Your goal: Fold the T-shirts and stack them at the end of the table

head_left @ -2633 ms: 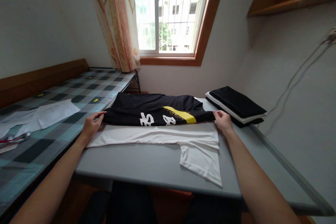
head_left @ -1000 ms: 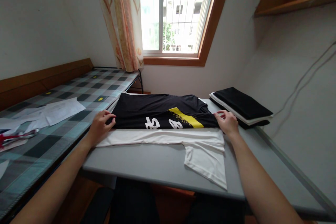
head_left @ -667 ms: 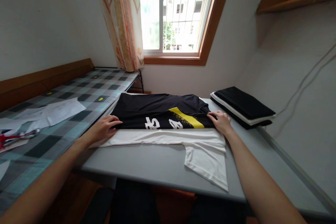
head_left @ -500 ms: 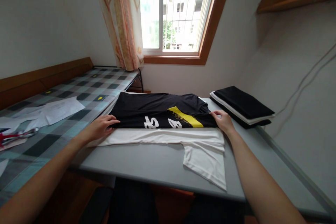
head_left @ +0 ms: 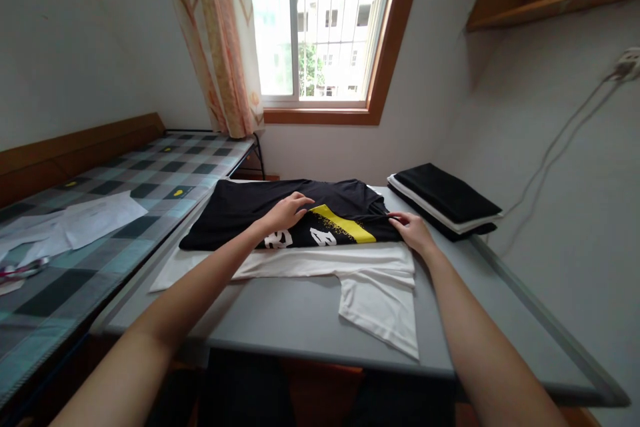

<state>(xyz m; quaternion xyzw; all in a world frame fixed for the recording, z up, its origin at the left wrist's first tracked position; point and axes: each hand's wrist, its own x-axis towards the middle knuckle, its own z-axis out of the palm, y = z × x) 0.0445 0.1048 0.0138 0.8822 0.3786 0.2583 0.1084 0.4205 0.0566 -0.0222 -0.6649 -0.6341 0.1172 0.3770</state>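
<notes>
A black T-shirt (head_left: 250, 203) with a yellow stripe and white lettering lies folded lengthwise across the table. Under its near edge, a white T-shirt (head_left: 320, 261) is spread out, one sleeve pointing toward me. My left hand (head_left: 287, 212) is over the middle of the black shirt beside the yellow stripe, its fingers stretched out and holding nothing; whether it touches the cloth is hard to tell. At the right end of the black shirt, my right hand (head_left: 413, 232) pinches the cloth between thumb and fingers.
A stack of folded black and white clothes (head_left: 445, 197) sits at the table's back right. Left of the grey table (head_left: 280, 313) stands a bed with a checked cover (head_left: 150, 177), with papers (head_left: 95, 217) on it. A wooden shelf (head_left: 555, 7) juts out at upper right.
My left hand has left the black shirt's left end and moved right to its middle. My right hand stays at the right end. The view has turned slightly right.
</notes>
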